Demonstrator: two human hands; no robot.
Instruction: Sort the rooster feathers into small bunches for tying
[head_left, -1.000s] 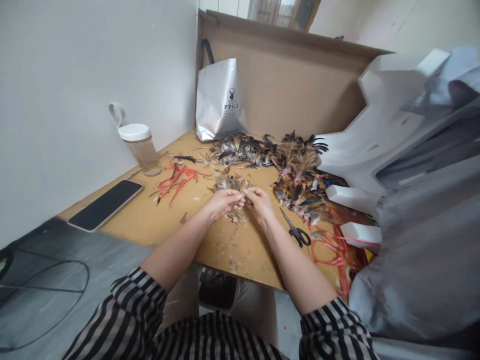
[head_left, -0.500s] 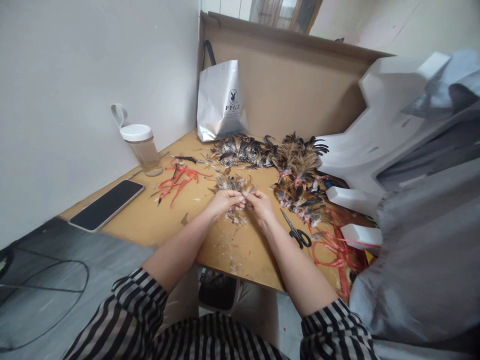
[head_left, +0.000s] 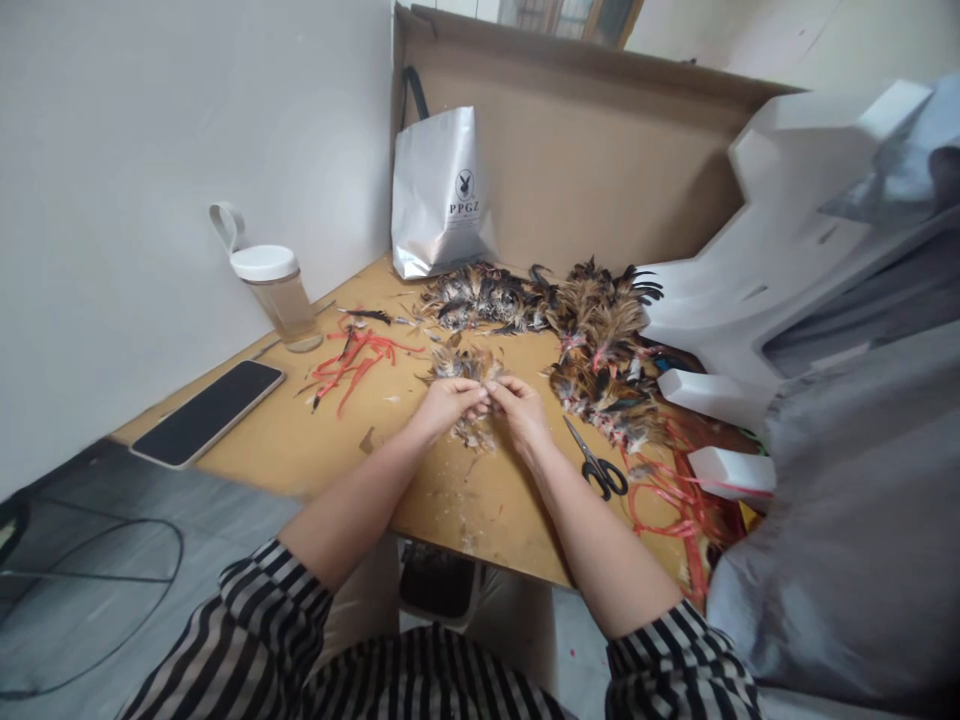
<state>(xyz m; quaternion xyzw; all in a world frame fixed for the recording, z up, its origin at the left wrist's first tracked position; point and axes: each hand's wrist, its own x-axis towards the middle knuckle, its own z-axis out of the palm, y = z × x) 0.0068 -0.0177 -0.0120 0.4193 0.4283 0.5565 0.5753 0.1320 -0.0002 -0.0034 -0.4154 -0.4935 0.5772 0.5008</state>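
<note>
My left hand (head_left: 452, 403) and my right hand (head_left: 520, 404) meet over the middle of the table. Thumb and forefinger of each are pinched together, and the tips of both hands touch or nearly touch. Between them is what looks like a small feather, mostly hidden by the fingers. Directly beneath and behind lies a loose heap of brown and grey feathers (head_left: 466, 361). Black-handled scissors (head_left: 597, 465) rest to the right of my right hand, blades pointing away from me. Bundles of feathers (head_left: 611, 395) lie just beyond the scissors.
More feather bunches (head_left: 487, 298) line the back, before a silver bag (head_left: 439, 200). Red strips (head_left: 356, 362), a lidded cup (head_left: 279, 300) and a phone (head_left: 210, 412) are on the left. Red ribbon (head_left: 664, 505) tangles at right, beside white foam (head_left: 727, 472). Cardboard (head_left: 600, 150) stands behind.
The camera view has shifted slightly. Both hands stay pinched together in nearly the same place, and nothing on the table has visibly moved.
</note>
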